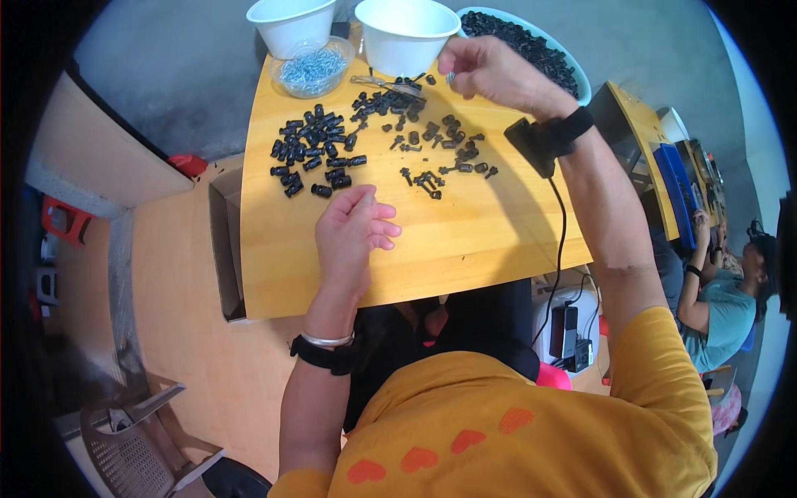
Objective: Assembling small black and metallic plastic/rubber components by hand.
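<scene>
My left hand (357,232) is over the near left part of the yellow wooden table (498,224). Its thumb and index finger press together while the other fingers curl loosely; whatever they pinch is too small to make out. At the far side, next to a white bowl (407,37), my right hand (490,70) is raised with its fingers closed. A small silvery piece (451,77) shows at those fingertips. Several short black cylindrical parts (311,141) lie in a group beyond my left hand. Black screw-like pieces (427,178) are scattered in the middle.
A clear tub (314,68) holds many silvery screws, beside another white bowl (290,25). A large pale basin (579,70) is heaped with black parts. Metal tweezers (386,85) lie among the pieces. A cable hangs from my right wrist device (535,145). Another person (722,307) sits at right.
</scene>
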A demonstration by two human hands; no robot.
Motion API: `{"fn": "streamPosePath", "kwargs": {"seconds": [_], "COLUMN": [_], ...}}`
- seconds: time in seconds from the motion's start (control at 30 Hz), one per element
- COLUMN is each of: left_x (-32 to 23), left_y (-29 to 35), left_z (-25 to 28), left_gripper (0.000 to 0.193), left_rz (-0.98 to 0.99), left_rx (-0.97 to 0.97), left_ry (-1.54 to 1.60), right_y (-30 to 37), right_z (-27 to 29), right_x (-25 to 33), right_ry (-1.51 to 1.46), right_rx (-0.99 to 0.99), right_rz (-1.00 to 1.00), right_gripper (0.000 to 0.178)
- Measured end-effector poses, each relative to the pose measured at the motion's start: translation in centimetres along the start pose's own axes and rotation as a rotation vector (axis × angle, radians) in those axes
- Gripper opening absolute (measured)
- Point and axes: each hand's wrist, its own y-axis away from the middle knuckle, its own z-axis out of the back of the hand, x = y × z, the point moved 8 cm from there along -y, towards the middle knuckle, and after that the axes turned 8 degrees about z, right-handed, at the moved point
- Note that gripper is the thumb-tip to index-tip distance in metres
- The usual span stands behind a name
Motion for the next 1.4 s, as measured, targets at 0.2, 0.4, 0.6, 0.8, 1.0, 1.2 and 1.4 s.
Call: {"fn": "streamPosePath", "kwargs": {"seconds": [0.2,0.4,0.6,0.8,1.0,1.2,1.4], "left_x": [0.0,-0.1,0.1,0.0,-0.1,-0.3,-0.4], "left_y": [0.0,-0.1,-0.1,0.2,0.1,0.5,1.0], "left_z": [0.0,-0.2,0.0,-0.1,-0.5,-0.7,-0.8], "left_gripper": [0.023,0.022,0.019,0.019,0.020,0.022,0.021], "left_rz": [-0.012,-0.007,-0.009,-0.016,-0.003,-0.047,-0.176], "left_rx": [0.018,0.017,0.025,0.017,0.002,-0.077,-0.137], "left_ry": [0.013,-0.010,0.005,-0.031,-0.067,-0.123,-0.160], "right_y": [-0.9,-2.3,-1.3,1.7,9.5,11.3,5.6], "right_z": [4.8,3.3,4.0,4.6,3.8,2.9,2.7], "right_x": [2.6,-4.6,-7.7,-9.0,-11.0,-12.0,-11.0], "right_ry": [0.125,0.179,0.108,0.076,-0.014,0.080,0.529], "right_rx": [-0.098,-0.067,-0.146,-0.219,-0.227,-0.269,-0.287], "right_rz": [0.038,-0.112,-0.225,-0.272,-0.399,-0.355,-0.091], "right_gripper": [0.008,0.024,0.020,0.011,0.011,0.013,0.023]}}
